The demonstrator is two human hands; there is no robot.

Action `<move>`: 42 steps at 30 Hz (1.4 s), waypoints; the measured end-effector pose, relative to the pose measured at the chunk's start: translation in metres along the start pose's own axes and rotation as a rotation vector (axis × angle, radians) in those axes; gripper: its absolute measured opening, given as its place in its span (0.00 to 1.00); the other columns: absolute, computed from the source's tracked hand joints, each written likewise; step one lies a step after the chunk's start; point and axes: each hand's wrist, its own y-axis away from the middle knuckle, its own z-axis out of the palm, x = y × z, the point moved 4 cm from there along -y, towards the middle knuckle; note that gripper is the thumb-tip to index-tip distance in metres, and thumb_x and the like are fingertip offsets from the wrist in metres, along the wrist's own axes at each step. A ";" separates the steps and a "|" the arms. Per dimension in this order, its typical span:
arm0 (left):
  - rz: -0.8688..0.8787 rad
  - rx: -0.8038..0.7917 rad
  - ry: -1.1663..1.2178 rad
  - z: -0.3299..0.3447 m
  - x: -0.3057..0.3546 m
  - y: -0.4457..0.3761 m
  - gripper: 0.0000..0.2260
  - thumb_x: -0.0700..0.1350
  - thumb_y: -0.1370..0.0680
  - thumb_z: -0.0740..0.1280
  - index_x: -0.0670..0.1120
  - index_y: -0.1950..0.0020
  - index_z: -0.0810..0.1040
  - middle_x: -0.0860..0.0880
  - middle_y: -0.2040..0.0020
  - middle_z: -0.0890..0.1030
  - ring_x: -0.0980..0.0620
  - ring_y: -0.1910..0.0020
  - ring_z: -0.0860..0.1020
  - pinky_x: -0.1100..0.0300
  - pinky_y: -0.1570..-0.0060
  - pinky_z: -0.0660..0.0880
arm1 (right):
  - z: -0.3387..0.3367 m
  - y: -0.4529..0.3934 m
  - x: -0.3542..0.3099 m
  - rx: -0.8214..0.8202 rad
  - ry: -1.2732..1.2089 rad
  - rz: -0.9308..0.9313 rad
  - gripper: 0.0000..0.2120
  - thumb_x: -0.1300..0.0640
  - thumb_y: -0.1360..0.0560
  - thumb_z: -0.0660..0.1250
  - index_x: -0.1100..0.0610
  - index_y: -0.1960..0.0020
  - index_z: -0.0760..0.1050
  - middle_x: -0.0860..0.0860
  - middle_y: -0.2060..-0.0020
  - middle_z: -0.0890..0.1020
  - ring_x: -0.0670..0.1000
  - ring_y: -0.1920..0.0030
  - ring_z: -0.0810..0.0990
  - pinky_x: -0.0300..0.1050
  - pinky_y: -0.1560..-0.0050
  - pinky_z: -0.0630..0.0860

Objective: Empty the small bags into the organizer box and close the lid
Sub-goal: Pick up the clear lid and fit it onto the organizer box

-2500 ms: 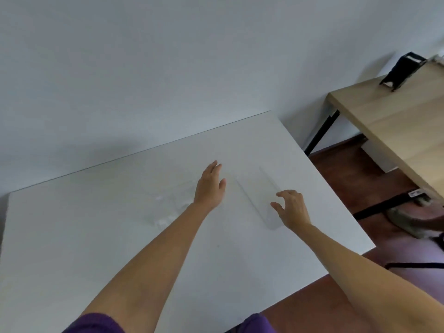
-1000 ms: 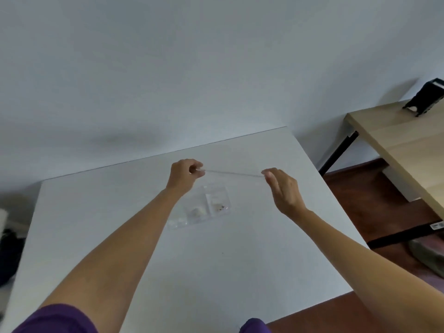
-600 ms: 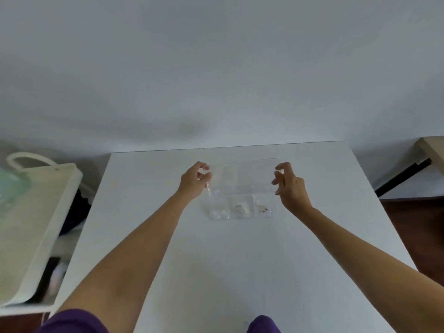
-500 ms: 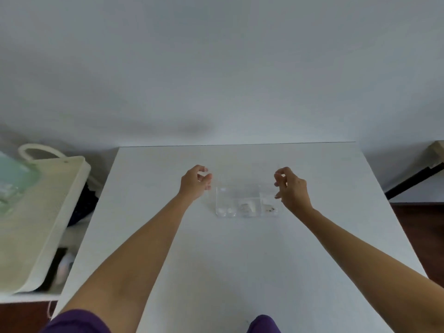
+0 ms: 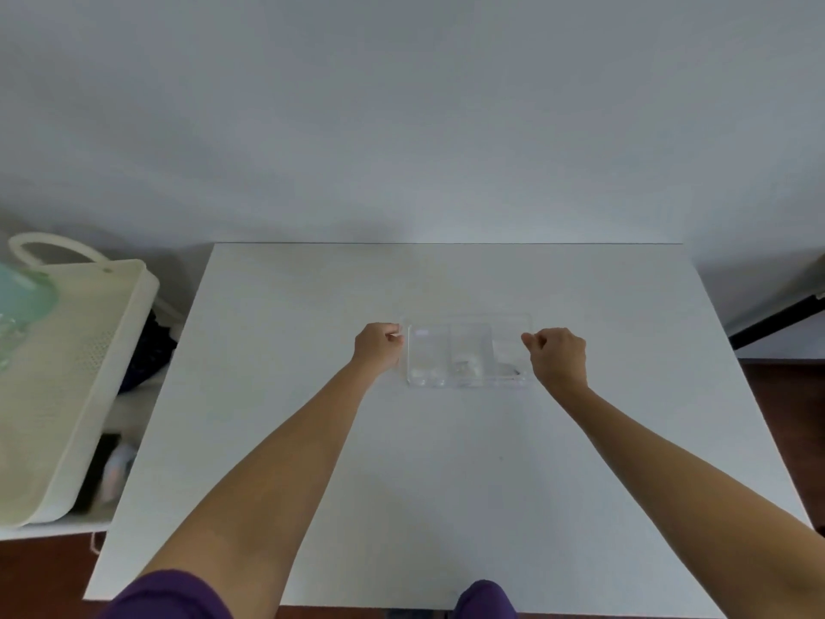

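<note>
A clear organizer box [image 5: 468,379] with three compartments lies on the white table [image 5: 446,484], a little beyond its middle. Small pale items show in the middle and right compartments. The clear lid [image 5: 468,326] lies down over the box. My left hand [image 5: 377,350] is at the box's left end, fingertips pinched on the lid's edge. At the right end, my right hand [image 5: 558,355] pinches the lid's edge in the same way. No small bags are in view.
A cream perforated basket [image 5: 67,373] with a handle stands off the table's left side, holding something pale green. A dark table leg [image 5: 777,323] shows at the far right. The grey wall runs right behind the table's far edge.
The lid, held upright over the box by both hands, has come down flat onto the box. Both hands have dropped with it to the box's ends. The view has turned left.
</note>
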 end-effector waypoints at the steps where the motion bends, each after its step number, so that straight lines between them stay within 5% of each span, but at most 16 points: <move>1: 0.011 0.003 -0.023 0.002 0.001 -0.002 0.06 0.38 0.23 0.62 0.47 0.58 0.73 0.43 0.60 0.73 0.48 0.60 0.72 0.45 0.42 0.78 | 0.001 -0.001 0.002 0.001 0.008 0.009 0.28 0.57 0.22 0.65 0.58 0.77 0.59 0.52 0.81 0.64 0.49 0.79 0.63 0.40 0.76 0.60; 6: 0.033 0.040 -0.063 0.008 0.005 -0.006 0.16 0.38 0.23 0.63 0.54 0.68 0.67 0.44 0.59 0.74 0.47 0.59 0.73 0.43 0.42 0.78 | 0.007 -0.007 0.011 -0.023 0.031 0.065 0.26 0.57 0.23 0.66 0.60 0.77 0.61 0.52 0.81 0.64 0.49 0.79 0.62 0.39 0.77 0.59; 11: 0.030 0.019 -0.102 0.014 0.006 -0.008 0.08 0.39 0.23 0.64 0.44 0.61 0.76 0.38 0.59 0.77 0.44 0.57 0.78 0.45 0.43 0.79 | 0.009 -0.014 0.014 -0.044 0.035 0.098 0.25 0.58 0.23 0.67 0.62 0.76 0.64 0.54 0.80 0.66 0.50 0.78 0.64 0.38 0.76 0.60; 25: 0.001 -0.015 -0.118 0.015 -0.003 -0.006 0.08 0.35 0.25 0.64 0.44 0.63 0.74 0.42 0.64 0.73 0.45 0.64 0.76 0.42 0.46 0.80 | 0.010 -0.014 0.021 -0.082 0.009 0.119 0.28 0.59 0.23 0.68 0.57 0.79 0.61 0.51 0.82 0.64 0.49 0.79 0.63 0.38 0.76 0.59; 29: -0.007 0.006 -0.145 0.018 -0.003 -0.008 0.10 0.36 0.25 0.64 0.42 0.66 0.72 0.42 0.65 0.72 0.46 0.63 0.74 0.42 0.45 0.80 | 0.012 -0.016 0.024 -0.115 0.000 0.140 0.21 0.58 0.23 0.68 0.69 0.70 0.76 0.65 0.71 0.81 0.54 0.72 0.73 0.39 0.71 0.69; 32: -0.015 0.002 -0.158 0.019 -0.003 -0.009 0.08 0.36 0.25 0.64 0.43 0.64 0.75 0.42 0.64 0.73 0.46 0.62 0.73 0.42 0.44 0.79 | 0.013 -0.017 0.024 -0.125 -0.027 0.156 0.17 0.57 0.23 0.68 0.72 0.62 0.80 0.67 0.62 0.85 0.55 0.69 0.75 0.39 0.70 0.71; 36: -0.042 -0.015 -0.148 0.018 0.000 -0.008 0.06 0.36 0.24 0.64 0.43 0.60 0.76 0.41 0.60 0.75 0.46 0.59 0.75 0.42 0.40 0.77 | 0.013 -0.020 0.026 -0.113 -0.008 0.144 0.20 0.57 0.23 0.68 0.65 0.71 0.75 0.62 0.65 0.85 0.54 0.69 0.77 0.37 0.72 0.69; 39: -0.064 0.018 -0.109 0.017 0.000 -0.003 0.13 0.39 0.23 0.66 0.41 0.40 0.79 0.40 0.43 0.82 0.42 0.40 0.78 0.50 0.32 0.72 | 0.013 -0.017 0.026 -0.144 0.006 0.137 0.23 0.55 0.21 0.65 0.62 0.74 0.69 0.61 0.69 0.80 0.56 0.68 0.75 0.40 0.70 0.69; 42: -0.037 0.108 -0.088 0.012 -0.001 0.006 0.17 0.44 0.21 0.64 0.41 0.33 0.74 0.41 0.40 0.81 0.43 0.36 0.76 0.53 0.34 0.70 | 0.011 -0.008 0.031 -0.100 -0.061 0.132 0.20 0.53 0.20 0.61 0.68 0.61 0.77 0.62 0.64 0.81 0.62 0.60 0.79 0.45 0.64 0.71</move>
